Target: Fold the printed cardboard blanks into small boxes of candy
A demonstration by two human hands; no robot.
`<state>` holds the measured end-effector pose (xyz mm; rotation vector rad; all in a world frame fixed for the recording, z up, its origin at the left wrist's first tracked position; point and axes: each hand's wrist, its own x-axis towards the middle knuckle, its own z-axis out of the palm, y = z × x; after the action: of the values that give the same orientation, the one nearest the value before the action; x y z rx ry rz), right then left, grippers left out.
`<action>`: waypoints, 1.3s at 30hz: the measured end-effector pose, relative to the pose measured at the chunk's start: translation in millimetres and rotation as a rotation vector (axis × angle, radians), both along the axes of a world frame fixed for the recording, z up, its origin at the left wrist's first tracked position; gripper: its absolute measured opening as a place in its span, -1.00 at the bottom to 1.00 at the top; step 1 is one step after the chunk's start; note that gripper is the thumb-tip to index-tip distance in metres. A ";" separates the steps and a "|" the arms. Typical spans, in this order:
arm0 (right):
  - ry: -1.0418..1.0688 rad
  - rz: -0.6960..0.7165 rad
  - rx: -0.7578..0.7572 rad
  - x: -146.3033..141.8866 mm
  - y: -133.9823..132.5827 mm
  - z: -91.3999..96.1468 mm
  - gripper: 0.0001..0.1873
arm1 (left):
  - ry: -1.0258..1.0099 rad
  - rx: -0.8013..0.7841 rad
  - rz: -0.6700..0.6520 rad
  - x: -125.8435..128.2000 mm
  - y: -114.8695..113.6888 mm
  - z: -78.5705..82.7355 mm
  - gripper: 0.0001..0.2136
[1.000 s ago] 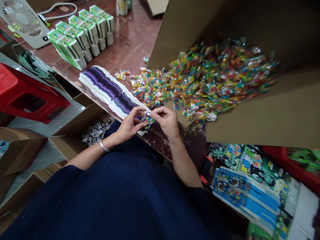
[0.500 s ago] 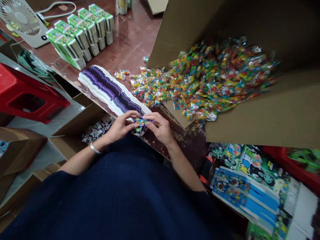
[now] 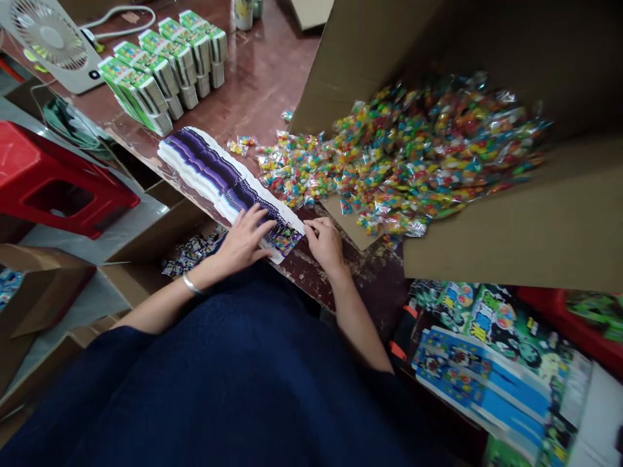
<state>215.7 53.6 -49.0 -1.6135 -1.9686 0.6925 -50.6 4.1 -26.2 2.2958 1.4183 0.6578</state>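
Note:
A long fanned row of flat purple-and-white cards lies along the near edge of the dark red table. My left hand lies flat on the near end of that row, fingers stretched out. My right hand is curled at the row's end, its fingertips pinching the edge of the front card, which shows a colourful print. Just beyond my hands, a heap of small clear candy packets spills from a big cardboard box lying on its side.
Green-and-white small boxes stand in rows at the back left, beside a white fan. A red plastic stool and open cartons sit left of the table. Printed green and blue sheets lie low on the right.
Both hands held a small colourful packet above the table edge. They have since come down onto the end of the card row; the left hand has flattened out.

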 end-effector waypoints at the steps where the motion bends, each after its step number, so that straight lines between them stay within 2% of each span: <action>1: -0.010 -0.003 -0.006 -2.2 -3.0 1.9 -0.69 | 0.011 -0.017 -0.016 13.9 2.2 -6.3 -0.31; 4: 0.040 -0.036 -0.013 -1.8 -11.3 7.7 -0.72 | 0.018 -0.055 0.005 34.1 6.0 -20.8 -0.25; 7: 0.114 -0.077 0.039 3.6 -16.4 9.7 -0.73 | 0.005 -0.042 0.027 33.4 5.4 -27.8 -0.24; 11: 0.188 -0.006 -0.008 4.0 -19.0 4.0 -0.71 | 0.001 -0.016 0.052 29.4 1.6 -30.7 -0.26; 14: 0.227 -0.059 -0.064 -1.6 -23.3 0.7 -0.55 | 0.022 0.008 0.067 29.7 -0.1 -33.0 -0.27; 17: 0.212 -0.106 -0.052 -7.1 -32.5 3.9 -0.43 | 0.042 0.041 0.073 31.1 -1.8 -35.9 -0.27; 20: 0.212 -0.136 0.023 -8.7 -41.1 13.2 -0.52 | 0.046 0.069 0.102 33.2 -4.4 -33.6 -0.30; 23: 0.313 -0.193 0.047 -4.4 -41.8 26.7 -0.67 | -0.031 0.044 0.068 33.4 -5.6 -17.9 -0.46; 25: 0.431 -0.174 -0.019 0.3 -37.9 37.7 -0.78 | -0.171 -0.058 0.014 31.1 -3.7 0.3 -0.63; 27: 0.548 -0.126 -0.089 3.7 -33.3 49.7 -0.80 | -0.375 -0.275 -0.035 27.2 0.7 21.0 -0.75; 29: 0.619 -0.087 -0.112 3.7 -30.5 60.9 -0.80 | -0.586 -0.563 -0.100 23.6 6.2 38.9 -0.73; 31: 0.632 -0.060 -0.078 0.0 -30.4 69.6 -0.82 | -0.770 -0.823 -0.191 22.2 11.0 49.8 -0.68; 33: 0.612 -0.021 -0.023 -5.3 -32.9 75.1 -0.84 | -0.937 -1.024 -0.276 23.6 13.5 52.8 -0.64; 35: 0.571 -0.008 0.069 -9.4 -37.1 78.2 -0.86 | -1.091 -1.155 -0.332 26.7 13.6 50.3 -0.60; 39: 0.390 -0.021 0.269 -11.7 -49.3 81.3 -0.62 | -1.239 -1.201 -0.317 30.8 11.7 41.5 -0.46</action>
<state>204.0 4.4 32.3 -1.2313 -1.6768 0.6453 -19.8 15.7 15.4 0.7750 0.4902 0.6338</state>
